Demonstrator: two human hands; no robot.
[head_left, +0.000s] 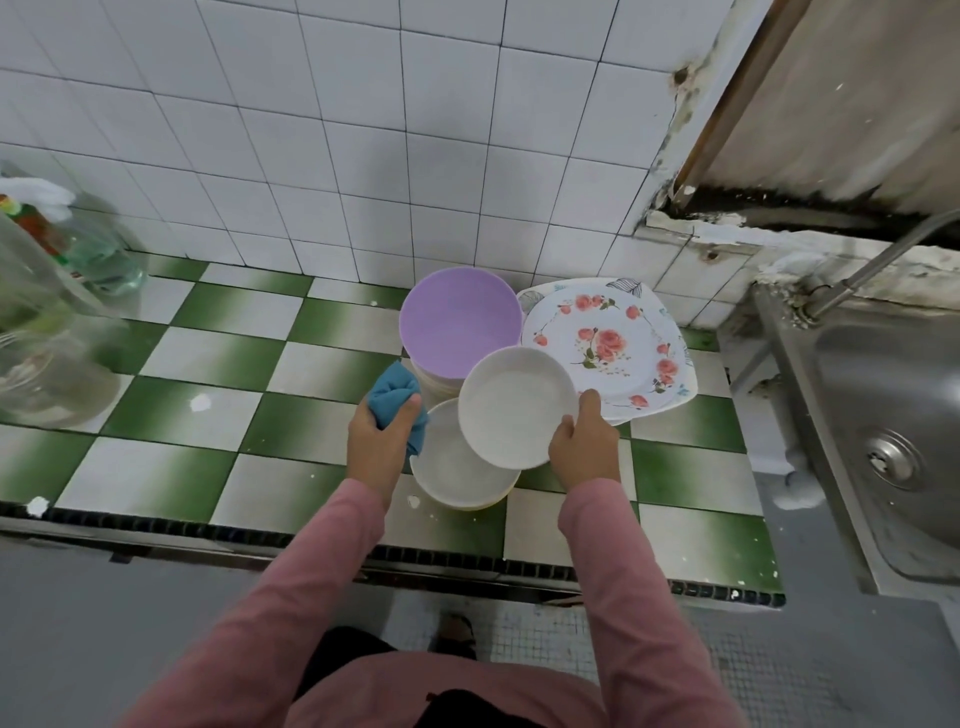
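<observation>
The left hand (376, 441) is curled tight round a blue cloth (395, 387). The right hand (584, 449) pinches a white bowl (514, 408) at its 4 o'clock rim, above a second bowl (452, 467). From it, a purple dish (460, 325) sits at 11 o'clock and a flower plate (608, 343) at 2.

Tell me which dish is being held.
The plain white dish in the right hand; the lilac plate, floral plate and lower white dish sit stacked on the counter.

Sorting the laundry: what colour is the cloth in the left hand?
The cloth is blue, clearest in the head view.
</observation>
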